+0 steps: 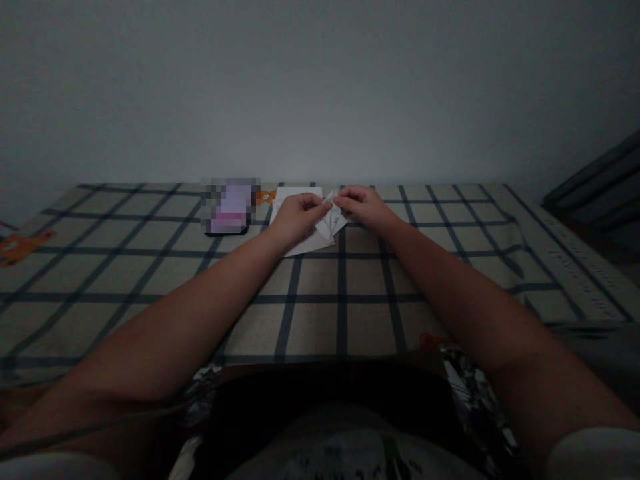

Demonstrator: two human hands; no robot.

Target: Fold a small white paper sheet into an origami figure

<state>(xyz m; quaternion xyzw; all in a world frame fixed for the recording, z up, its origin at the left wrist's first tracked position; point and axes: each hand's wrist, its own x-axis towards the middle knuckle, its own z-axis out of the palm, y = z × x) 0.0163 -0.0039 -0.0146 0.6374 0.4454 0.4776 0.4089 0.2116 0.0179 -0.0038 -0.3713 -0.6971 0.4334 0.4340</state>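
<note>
A small folded piece of white paper with creased, pointed flaps is held between my two hands, just above the table. My left hand pinches its left side between thumb and fingers. On the other side, the thumb and index finger of my right hand grip the upper right edge near the tip. Flat white sheets lie on the cloth beneath my left hand, partly covered by it. The fingers hide some of the folds.
A checked tablecloth with dark blue lines covers the table. To the left of my hands a phone with a lit, blurred screen lies or leans. Behind the table rises a plain wall. A dark slatted object stands at the far right.
</note>
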